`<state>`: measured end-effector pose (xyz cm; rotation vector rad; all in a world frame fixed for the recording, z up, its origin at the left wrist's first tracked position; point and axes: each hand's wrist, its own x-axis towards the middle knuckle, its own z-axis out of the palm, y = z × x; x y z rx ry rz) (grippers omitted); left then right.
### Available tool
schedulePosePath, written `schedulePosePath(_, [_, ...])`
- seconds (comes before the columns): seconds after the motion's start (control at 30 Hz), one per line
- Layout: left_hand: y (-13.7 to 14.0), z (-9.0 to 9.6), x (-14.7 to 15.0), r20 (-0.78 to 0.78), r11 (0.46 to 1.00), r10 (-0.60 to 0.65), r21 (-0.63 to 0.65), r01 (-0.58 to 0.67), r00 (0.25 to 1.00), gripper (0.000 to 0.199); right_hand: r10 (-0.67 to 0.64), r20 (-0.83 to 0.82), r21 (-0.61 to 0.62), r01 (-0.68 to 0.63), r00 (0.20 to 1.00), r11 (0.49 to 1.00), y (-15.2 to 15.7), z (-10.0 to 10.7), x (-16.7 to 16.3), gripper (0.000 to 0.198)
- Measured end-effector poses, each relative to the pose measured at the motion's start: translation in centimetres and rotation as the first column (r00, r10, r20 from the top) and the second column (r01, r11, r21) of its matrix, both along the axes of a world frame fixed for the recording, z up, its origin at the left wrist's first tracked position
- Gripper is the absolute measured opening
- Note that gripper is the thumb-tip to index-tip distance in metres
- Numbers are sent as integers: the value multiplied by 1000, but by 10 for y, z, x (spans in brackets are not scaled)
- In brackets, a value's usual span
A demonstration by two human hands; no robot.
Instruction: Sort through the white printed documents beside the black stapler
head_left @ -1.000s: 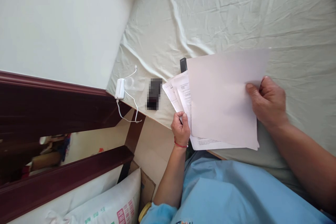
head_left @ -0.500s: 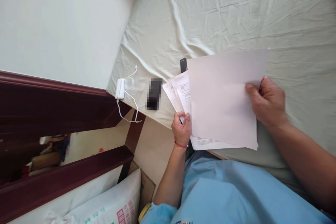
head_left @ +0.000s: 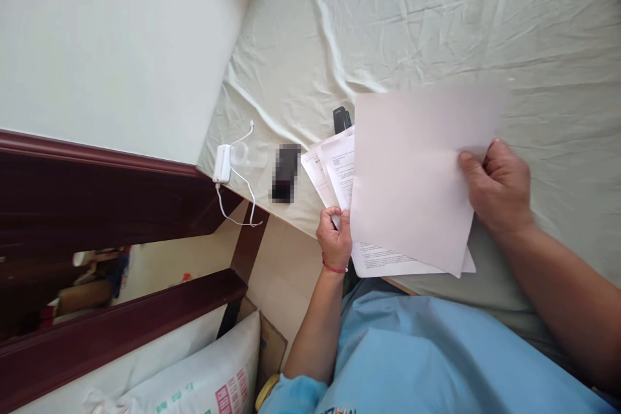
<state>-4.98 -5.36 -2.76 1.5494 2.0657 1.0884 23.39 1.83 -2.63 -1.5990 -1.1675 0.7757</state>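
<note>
My right hand [head_left: 502,187] pinches the right edge of a blank-looking sheet of paper [head_left: 412,174], thumb on top and fingers behind. The sheet hangs over a fanned set of printed papers [head_left: 342,171] and covers most of them. My left hand [head_left: 334,236], with a red string at the wrist, is closed on the lower left edge of those printed papers. Behind the papers the end of a black stapler-like object [head_left: 342,119] sticks out; the rest of it is hidden.
A pixelated dark object [head_left: 285,173] lies left of the papers on the pale cloth [head_left: 436,26]. Farther left are a white adapter [head_left: 222,163] with cables and a clear plastic piece [head_left: 245,156]. Dark red wooden rails [head_left: 121,310] and a printed white sack [head_left: 204,375] are at lower left.
My right hand has shifted slightly right with the blank sheet, turning it a little. More of the printed papers and of the black object now shows. My left hand has stayed put.
</note>
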Motion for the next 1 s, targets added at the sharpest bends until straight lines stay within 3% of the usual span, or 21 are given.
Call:
schedulePosePath(0.1, [-1,0,0,37,1000,0,24,-1,999,32,78,154,-16,-77,985,997,-1,3,0,27])
schedulePosePath(0.27, [-2,-1,0,78,1000,14,17,-15,997,55,99,226,28,-108,969,994,1,-1,0,28])
schedulePosePath(0.43, [-2,-4,0,148,1000,16,0,-16,989,68,107,253,108,-138,961,984,3,-2,0,9])
schedulePosePath(0.6, [-3,-4,-3,88,1000,-8,-6,9,996,55,148,266,-13,-150,952,989,1,1,0,30])
schedulePosePath(0.8, [-4,-3,-4,88,999,-29,-11,30,996,40,160,288,-29,-159,944,987,1,4,0,30])
schedulePosePath(1.0, [-5,-6,-4,126,999,-11,32,7,992,49,155,213,4,-159,965,987,-1,4,-1,30])
